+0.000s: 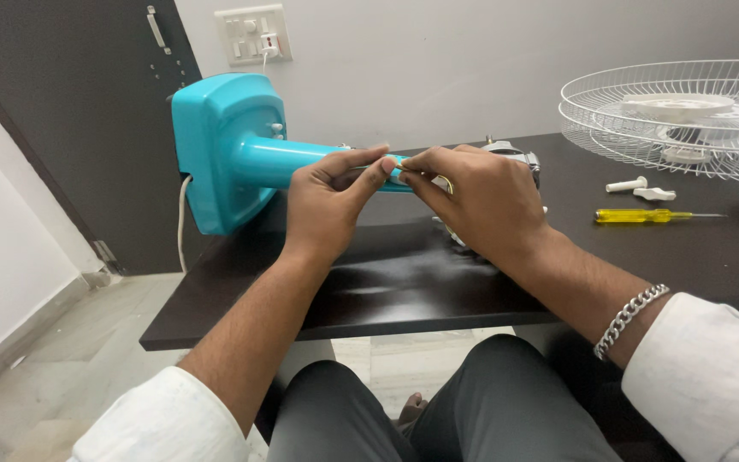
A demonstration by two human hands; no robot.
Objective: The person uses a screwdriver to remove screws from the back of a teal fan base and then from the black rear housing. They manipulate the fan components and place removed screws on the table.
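A turquoise fan stand (231,150) lies on its side on the dark table (404,282), its square base to the left and its tube pointing right. My left hand (331,201) and my right hand (481,197) meet over the tube's right end, fingertips pinched together on a small thin part that I cannot make out. The fan's grey motor (515,156) shows just behind my right hand. A chain bracelet is on my right wrist.
A white wire fan guard (677,115) lies at the table's back right. A yellow-handled screwdriver (643,216) and small white plastic pieces (639,186) lie in front of it. A white cord (183,222) hangs from the base. A wall socket is behind.
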